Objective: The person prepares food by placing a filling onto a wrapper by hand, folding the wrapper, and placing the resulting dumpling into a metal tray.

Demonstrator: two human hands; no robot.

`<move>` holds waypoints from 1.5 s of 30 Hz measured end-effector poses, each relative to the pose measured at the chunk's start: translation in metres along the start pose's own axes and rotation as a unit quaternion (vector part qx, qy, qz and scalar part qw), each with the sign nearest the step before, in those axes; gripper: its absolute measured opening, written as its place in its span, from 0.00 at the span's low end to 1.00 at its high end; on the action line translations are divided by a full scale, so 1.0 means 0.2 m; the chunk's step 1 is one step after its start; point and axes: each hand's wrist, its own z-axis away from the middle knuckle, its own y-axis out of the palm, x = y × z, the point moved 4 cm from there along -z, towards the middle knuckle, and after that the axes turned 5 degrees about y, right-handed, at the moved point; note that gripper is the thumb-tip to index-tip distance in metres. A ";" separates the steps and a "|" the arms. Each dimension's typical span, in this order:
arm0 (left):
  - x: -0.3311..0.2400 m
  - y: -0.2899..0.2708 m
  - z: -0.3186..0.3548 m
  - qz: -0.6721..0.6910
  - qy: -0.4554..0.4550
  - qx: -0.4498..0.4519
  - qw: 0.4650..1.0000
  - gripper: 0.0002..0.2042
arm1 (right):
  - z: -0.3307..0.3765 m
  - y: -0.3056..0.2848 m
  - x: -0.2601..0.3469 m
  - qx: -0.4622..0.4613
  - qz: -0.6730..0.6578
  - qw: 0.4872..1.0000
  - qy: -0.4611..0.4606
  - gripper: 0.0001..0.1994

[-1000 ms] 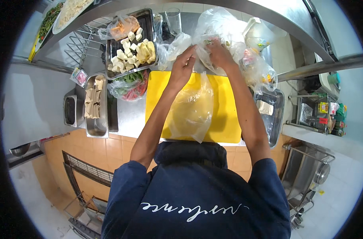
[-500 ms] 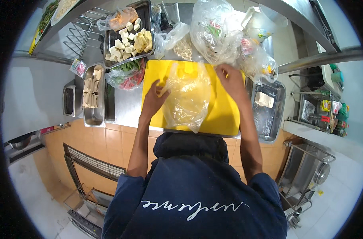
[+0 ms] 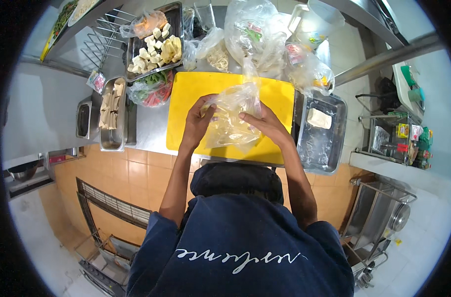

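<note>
A clear plastic bag [image 3: 234, 123] is held between my two hands above a yellow cutting board [image 3: 186, 89]. My left hand [image 3: 200, 121] is closed on the bag's left side, thumb against the fingers. On the right side, my right hand [image 3: 265, 121] grips the plastic with its thumb laid across the front. The bag looks crumpled, with a narrow end rising toward the far edge of the board. I see no contents in it.
Left of the board are a tray [image 3: 130, 49] of white cubes, bagged vegetables [image 3: 151, 90] and a steel pan [image 3: 112, 142] of brown pieces. A metal tray [image 3: 314, 148] with a white block [image 3: 319, 119] sits right. Filled plastic bags [image 3: 252, 37] line the back.
Both hands have moved inward and now grip the bag. Its plastic is lifted and bunched, where before it lay spread flat on the board.
</note>
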 end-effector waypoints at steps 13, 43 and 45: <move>-0.05 0.21 -0.16 0.009 0.023 0.019 1.000 0.15 | 0.06 -0.22 -0.08 -0.103 -0.055 0.993 -0.031 0.26; -0.11 -0.24 -0.65 -0.086 0.024 0.158 0.983 0.12 | 0.05 -0.25 0.24 -0.361 0.025 0.927 -0.097 0.08; -0.12 -0.20 -0.71 -0.105 0.026 0.149 0.983 0.11 | 0.00 -0.27 0.27 -0.382 0.007 0.918 -0.110 0.08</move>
